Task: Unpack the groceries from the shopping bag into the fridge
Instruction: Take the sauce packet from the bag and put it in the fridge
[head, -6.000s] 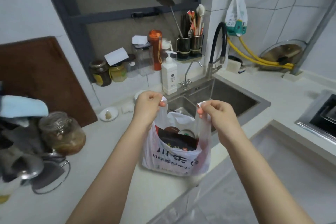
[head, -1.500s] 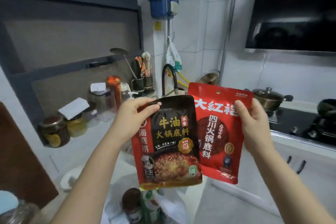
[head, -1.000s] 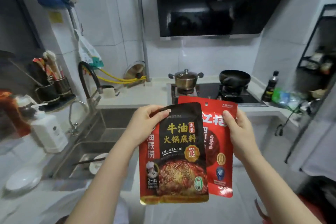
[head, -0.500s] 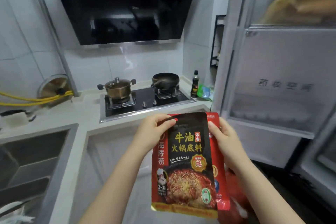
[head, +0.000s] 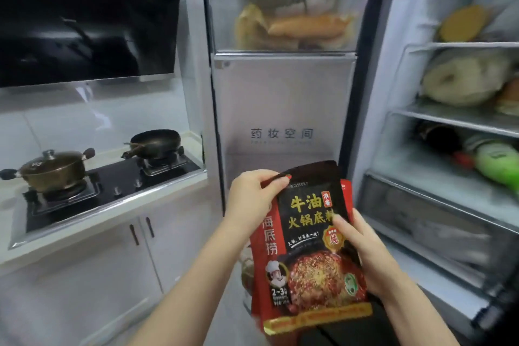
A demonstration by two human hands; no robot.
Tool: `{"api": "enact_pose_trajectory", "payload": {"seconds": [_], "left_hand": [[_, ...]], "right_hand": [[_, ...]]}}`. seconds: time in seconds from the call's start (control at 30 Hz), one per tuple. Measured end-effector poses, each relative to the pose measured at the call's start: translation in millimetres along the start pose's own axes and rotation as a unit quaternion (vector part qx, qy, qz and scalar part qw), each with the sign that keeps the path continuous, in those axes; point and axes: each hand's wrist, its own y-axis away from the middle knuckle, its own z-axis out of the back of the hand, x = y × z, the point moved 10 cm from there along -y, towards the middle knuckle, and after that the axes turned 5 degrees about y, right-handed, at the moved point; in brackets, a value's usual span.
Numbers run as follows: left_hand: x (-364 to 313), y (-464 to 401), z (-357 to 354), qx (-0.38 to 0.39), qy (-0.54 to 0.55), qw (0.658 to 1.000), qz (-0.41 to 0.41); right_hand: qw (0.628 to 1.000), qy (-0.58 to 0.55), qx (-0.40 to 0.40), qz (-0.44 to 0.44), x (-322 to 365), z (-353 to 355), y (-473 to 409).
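Observation:
A black-and-red hotpot base packet is in front of me, held upright. My left hand pinches its top left corner. My right hand grips its right edge. A second red packet is stacked behind it, with only its top right corner showing. The open fridge is straight ahead and to the right, its shelves holding bagged food. A green bottle lies on a lower shelf. The shopping bag is out of view.
The fridge door stands open ahead, with a bin of wrapped food at its top. To the left are a gas hob with a brass pot and a black wok, a range hood above and white cabinets below.
I have turned right, away from the hob, and now face the open fridge. The two packets stay stacked in both hands, and my right hand has slid lower along their right edge.

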Motion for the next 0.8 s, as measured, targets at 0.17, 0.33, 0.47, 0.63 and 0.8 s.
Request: {"api": "enact_pose_trajectory", "payload": {"seconds": [0.17, 0.33, 0.47, 0.63, 0.8], "left_hand": [[-8, -12, -80, 0.068, 0.011, 0.998, 0.009], [-35, -18, -141, 0.127, 0.045, 0.991, -0.026], [-49, -20, -170, 0.175, 0.096, 0.979, -0.026], [-52, -23, -190, 0.212, 0.157, 0.965, 0.007], [-56, -31, -200, 0.273, 0.180, 0.945, 0.018]], "right_hand": [[0.987, 0.094, -0.127, 0.020, 14, 77, 24], [0.977, 0.048, -0.208, 0.014, 15, 132, 51], [0.964, 0.019, -0.262, 0.025, 25, 159, 64], [0.942, 0.022, -0.330, 0.066, 65, 177, 69], [0.911, 0.038, -0.399, 0.096, 111, 188, 61]]}}
